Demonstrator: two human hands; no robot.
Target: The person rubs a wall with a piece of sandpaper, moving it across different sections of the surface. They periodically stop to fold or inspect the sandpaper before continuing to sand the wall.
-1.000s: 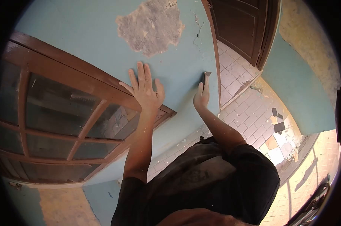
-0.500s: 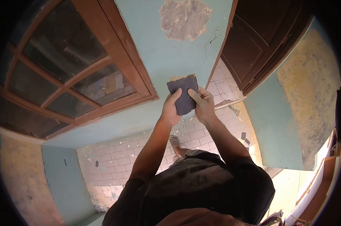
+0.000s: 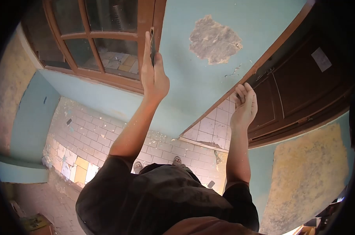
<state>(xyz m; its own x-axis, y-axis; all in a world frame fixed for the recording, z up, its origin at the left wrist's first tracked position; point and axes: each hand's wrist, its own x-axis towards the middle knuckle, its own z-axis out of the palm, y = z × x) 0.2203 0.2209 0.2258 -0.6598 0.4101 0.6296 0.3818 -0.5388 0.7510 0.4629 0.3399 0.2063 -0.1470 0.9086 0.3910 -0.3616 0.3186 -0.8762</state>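
Dark sheet (image 3: 152,45), seen edge-on, overlaps the window frame (image 3: 145,17) near its right edge, contact unclear. The left hand (image 3: 154,80) holds it between nearly straight fingers and thumb. The right hand (image 3: 244,106), loosely curled, is near the blue wall's (image 3: 185,86) right edge; I cannot tell whether it holds anything.

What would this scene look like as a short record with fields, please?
Left hand: left hand raised, holding a thin dark sheet edge-on; contact with the brown window frame unclear
Right hand: right hand raised, fingers loosely curled; nothing visibly held
Wall: blue wall with a bare grey patch
Floor: tiled floor
Right side: brown door
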